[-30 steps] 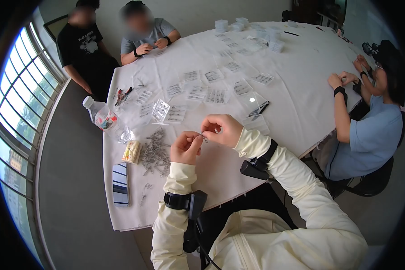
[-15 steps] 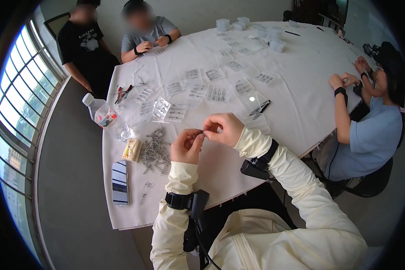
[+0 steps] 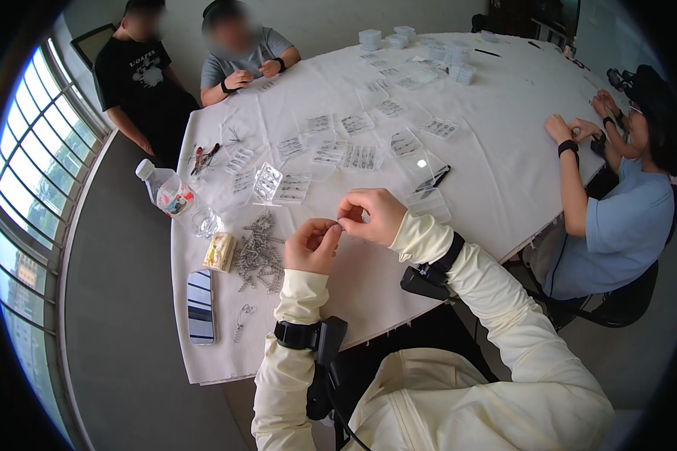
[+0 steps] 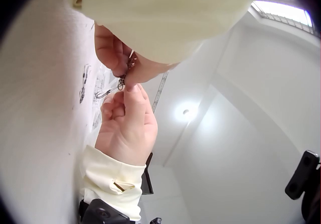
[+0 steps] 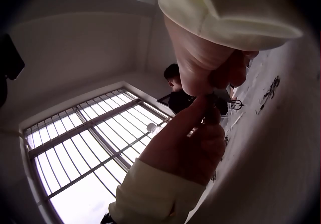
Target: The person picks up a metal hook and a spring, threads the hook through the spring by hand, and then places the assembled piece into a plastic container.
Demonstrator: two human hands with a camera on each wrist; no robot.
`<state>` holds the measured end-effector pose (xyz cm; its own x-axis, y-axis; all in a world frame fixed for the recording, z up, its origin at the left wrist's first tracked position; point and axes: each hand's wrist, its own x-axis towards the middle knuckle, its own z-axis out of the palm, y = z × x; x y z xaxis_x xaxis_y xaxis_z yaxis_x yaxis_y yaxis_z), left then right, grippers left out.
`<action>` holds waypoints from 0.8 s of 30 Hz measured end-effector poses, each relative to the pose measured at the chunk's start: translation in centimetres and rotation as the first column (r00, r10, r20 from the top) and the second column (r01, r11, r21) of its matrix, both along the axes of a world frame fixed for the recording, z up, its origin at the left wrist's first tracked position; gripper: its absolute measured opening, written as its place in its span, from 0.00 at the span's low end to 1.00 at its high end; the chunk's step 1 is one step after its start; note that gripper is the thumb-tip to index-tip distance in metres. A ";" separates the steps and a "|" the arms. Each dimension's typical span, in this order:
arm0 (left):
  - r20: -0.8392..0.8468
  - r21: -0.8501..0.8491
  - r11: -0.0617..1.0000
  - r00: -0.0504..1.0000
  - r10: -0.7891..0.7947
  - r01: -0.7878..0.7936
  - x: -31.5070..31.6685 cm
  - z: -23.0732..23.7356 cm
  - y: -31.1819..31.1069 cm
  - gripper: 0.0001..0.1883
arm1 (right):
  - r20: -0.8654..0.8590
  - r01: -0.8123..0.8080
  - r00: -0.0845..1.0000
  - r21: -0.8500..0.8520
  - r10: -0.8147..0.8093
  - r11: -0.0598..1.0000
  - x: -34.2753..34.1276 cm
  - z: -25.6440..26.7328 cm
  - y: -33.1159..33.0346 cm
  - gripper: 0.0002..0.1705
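Over the near part of the table, my left hand and right hand meet fingertip to fingertip. Between them is a small metal fishing hook with little rings at its end. The left thumb and fingers pinch the metal piece joined to these rings. Thumb and forefinger of the right hand pinch at the rings, and the hook sticks out past the fingers. Fingers hide much of the join. Left of the left hand lies a tangled pile of thin metal tackle.
A loose metal piece, a phone, a tissue pack and a plastic bottle are at left. Red-handled pliers lie farther back. Several clear boxes spread beyond my hands. Other people are around the table.
My fingertips have shifted slightly around the small metal piece. A shiny bit visible below them a second ago is now mostly hidden in the head view. Both arms stay in place.
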<state>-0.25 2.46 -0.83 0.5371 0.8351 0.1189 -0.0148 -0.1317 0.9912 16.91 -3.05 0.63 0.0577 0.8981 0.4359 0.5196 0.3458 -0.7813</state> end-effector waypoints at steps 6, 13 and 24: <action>0.041 0.021 0.999 0.999 0.031 -0.032 -0.1 -0.2 0.2 0.04 | 0.045 -0.034 0.998 0.029 0.032 0.999 -0.1 -0.3 0.1 0.06; 0.109 0.003 0.997 0.992 0.071 -0.072 -0.2 -0.1 0.3 0.04 | -0.002 -0.009 1.000 0.011 0.009 1.000 -0.4 0.6 -0.3 0.06; 0.142 0.037 0.997 0.988 0.062 -0.068 0.0 0.2 0.1 0.03 | -0.024 0.006 1.000 0.037 -0.005 0.999 -0.6 -0.1 0.1 0.07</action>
<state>-0.26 2.53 -0.62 0.4572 0.8605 0.2248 -0.1441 -0.1777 0.9735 16.26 -2.91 0.56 0.0734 0.8810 0.4673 0.5026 0.3720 -0.7803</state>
